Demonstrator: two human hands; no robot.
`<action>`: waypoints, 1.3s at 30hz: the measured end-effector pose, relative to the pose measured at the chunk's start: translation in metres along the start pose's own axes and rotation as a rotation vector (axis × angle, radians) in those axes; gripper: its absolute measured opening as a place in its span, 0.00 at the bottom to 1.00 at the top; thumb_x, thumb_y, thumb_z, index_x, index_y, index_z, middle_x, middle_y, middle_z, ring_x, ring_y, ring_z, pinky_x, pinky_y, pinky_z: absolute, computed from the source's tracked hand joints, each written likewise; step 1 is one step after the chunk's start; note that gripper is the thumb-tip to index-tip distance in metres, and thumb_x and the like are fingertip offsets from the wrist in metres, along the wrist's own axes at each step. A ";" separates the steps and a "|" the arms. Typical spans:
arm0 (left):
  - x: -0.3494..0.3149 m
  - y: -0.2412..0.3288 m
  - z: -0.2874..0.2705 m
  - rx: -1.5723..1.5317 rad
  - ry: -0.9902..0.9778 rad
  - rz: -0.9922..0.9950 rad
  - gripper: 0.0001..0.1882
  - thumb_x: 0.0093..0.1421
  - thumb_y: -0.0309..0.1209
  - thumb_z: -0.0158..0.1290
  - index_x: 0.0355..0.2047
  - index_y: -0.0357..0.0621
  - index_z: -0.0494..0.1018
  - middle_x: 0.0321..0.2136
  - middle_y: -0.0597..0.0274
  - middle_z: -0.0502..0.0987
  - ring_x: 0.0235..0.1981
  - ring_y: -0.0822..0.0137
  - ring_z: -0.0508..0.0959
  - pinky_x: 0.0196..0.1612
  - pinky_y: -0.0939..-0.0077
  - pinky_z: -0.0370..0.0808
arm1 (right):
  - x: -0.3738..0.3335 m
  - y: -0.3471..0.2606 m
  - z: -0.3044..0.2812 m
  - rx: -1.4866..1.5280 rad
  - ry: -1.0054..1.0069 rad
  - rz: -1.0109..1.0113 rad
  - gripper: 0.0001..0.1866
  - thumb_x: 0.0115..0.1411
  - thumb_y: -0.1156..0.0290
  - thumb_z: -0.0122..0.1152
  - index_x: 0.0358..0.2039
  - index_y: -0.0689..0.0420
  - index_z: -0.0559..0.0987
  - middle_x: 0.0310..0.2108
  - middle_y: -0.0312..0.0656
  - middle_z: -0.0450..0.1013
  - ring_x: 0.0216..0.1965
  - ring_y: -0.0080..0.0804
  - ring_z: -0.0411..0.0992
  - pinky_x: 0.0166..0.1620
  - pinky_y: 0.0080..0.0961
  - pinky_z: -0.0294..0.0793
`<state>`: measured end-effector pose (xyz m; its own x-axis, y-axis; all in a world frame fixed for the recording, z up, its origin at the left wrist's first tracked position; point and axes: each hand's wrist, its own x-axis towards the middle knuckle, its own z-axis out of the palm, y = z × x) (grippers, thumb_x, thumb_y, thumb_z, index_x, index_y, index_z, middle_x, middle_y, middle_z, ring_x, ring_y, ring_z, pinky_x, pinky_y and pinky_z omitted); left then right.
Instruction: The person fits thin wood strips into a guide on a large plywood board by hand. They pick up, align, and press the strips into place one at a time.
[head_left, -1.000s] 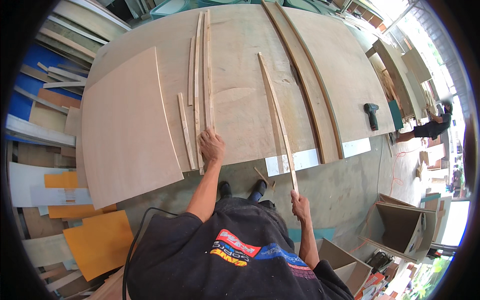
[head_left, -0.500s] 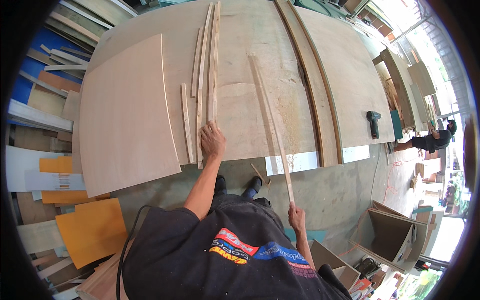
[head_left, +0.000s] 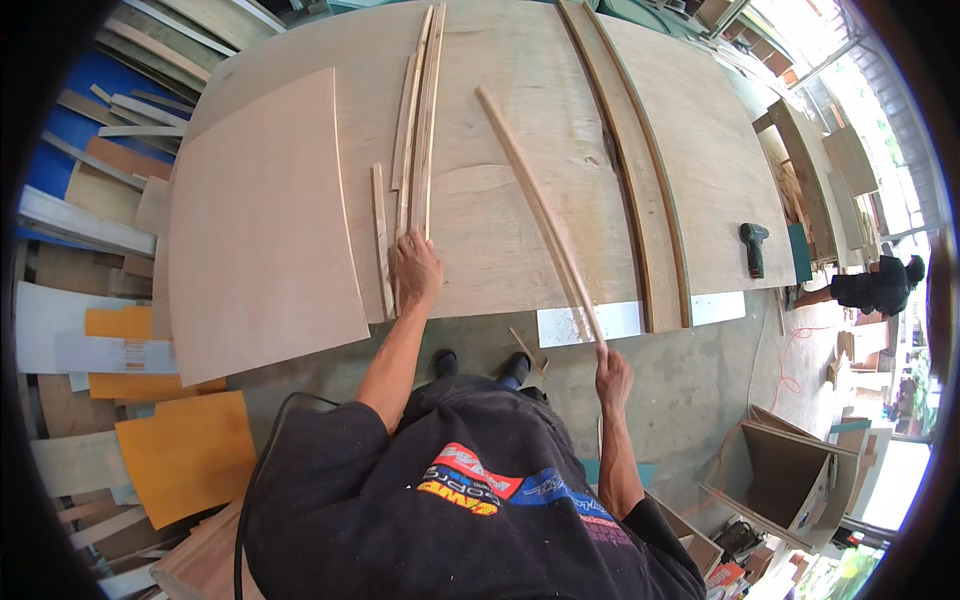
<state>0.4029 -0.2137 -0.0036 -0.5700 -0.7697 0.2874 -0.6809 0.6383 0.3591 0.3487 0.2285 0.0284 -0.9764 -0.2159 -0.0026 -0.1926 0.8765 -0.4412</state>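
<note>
My left hand (head_left: 418,268) is closed round the near part of a close row of long, pale wooden strips (head_left: 427,130) lying on the large plywood sheet (head_left: 490,215). A shorter strip (head_left: 382,240) lies just left of that hand. In my right hand (head_left: 614,378), at the near edge of the sheet, is the near end of a long thin wooden strip (head_left: 540,205). It slants away to the left over the sheet, and some sawdust (head_left: 585,245) lies near it. Whether its far end touches the sheet I cannot tell.
A smaller plywood panel (head_left: 265,220) covers the left of the sheet. Farther right lie a long wooden board (head_left: 640,200) and a cordless drill (head_left: 752,250). Offcuts (head_left: 140,115) crowd the left side. An open wooden box (head_left: 780,475) stands at lower right; another person (head_left: 875,288) is beyond.
My right hand has moved forward with its strip, whose far end has swung left. The strips by my left hand now lie closer together.
</note>
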 end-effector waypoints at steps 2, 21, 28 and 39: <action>0.015 0.004 -0.003 -0.014 -0.026 -0.027 0.20 0.65 0.34 0.54 0.54 0.43 0.65 0.48 0.48 0.71 0.50 0.49 0.73 0.47 0.54 0.75 | 0.029 -0.016 -0.001 0.060 0.036 -0.027 0.23 0.71 0.53 0.53 0.30 0.61 0.79 0.27 0.52 0.75 0.30 0.51 0.73 0.34 0.45 0.68; 0.010 0.012 0.013 0.090 -0.066 0.026 0.23 0.63 0.32 0.55 0.56 0.42 0.62 0.45 0.48 0.69 0.49 0.51 0.73 0.48 0.58 0.73 | -0.059 -0.034 -0.009 0.457 -0.219 0.251 0.24 0.69 0.53 0.57 0.29 0.63 0.81 0.17 0.32 0.67 0.21 0.18 0.64 0.25 0.23 0.63; 0.010 0.005 0.015 0.150 -0.060 0.021 0.22 0.64 0.32 0.54 0.55 0.42 0.62 0.45 0.47 0.70 0.50 0.52 0.73 0.48 0.59 0.73 | 0.045 -0.133 0.018 0.234 -0.269 0.023 0.24 0.68 0.53 0.54 0.36 0.66 0.82 0.25 0.59 0.75 0.28 0.47 0.78 0.35 0.40 0.72; 0.007 0.003 0.023 0.155 -0.031 0.029 0.19 0.65 0.32 0.52 0.53 0.40 0.63 0.43 0.49 0.69 0.46 0.52 0.73 0.47 0.57 0.73 | 0.098 -0.183 0.018 0.386 -0.169 0.026 0.28 0.70 0.51 0.52 0.25 0.68 0.73 0.16 0.48 0.60 0.22 0.27 0.62 0.28 0.38 0.64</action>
<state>0.3863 -0.2167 -0.0211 -0.6029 -0.7516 0.2675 -0.7250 0.6561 0.2093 0.2903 0.0396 0.0929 -0.9445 -0.2916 -0.1515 -0.0859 0.6641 -0.7427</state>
